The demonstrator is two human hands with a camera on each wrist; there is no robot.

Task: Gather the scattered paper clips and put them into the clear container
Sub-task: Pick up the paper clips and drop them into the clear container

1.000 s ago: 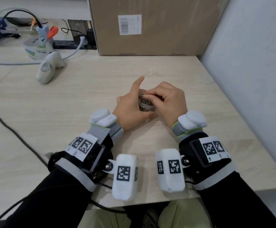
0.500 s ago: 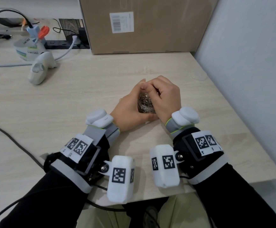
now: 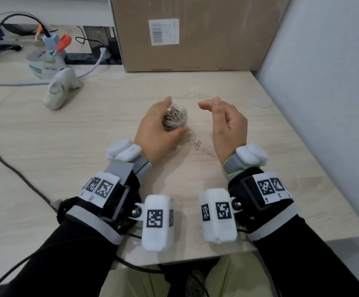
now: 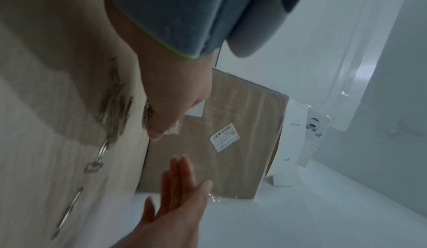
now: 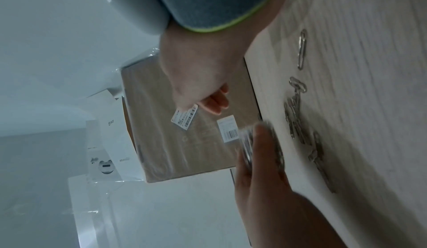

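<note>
The small clear round container (image 3: 175, 117), packed with silver clips, sits mid-way across the pale wooden desk (image 3: 88, 136), wrapped by the left hand (image 3: 156, 133). Right of the container, the right hand (image 3: 227, 125) hovers loosely curled, empty. Near the container's front, 3 loose silver paper clips (image 3: 196, 144) lie.

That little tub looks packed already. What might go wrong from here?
1. The clear container is heaped with clips, so adding more may make some spill over the rim.
2. The left hand grips it beside the loose paper clips on the table; a nudge could scatter them.
3. The right hand holds nothing; flat clips may slip when pinched.
</note>
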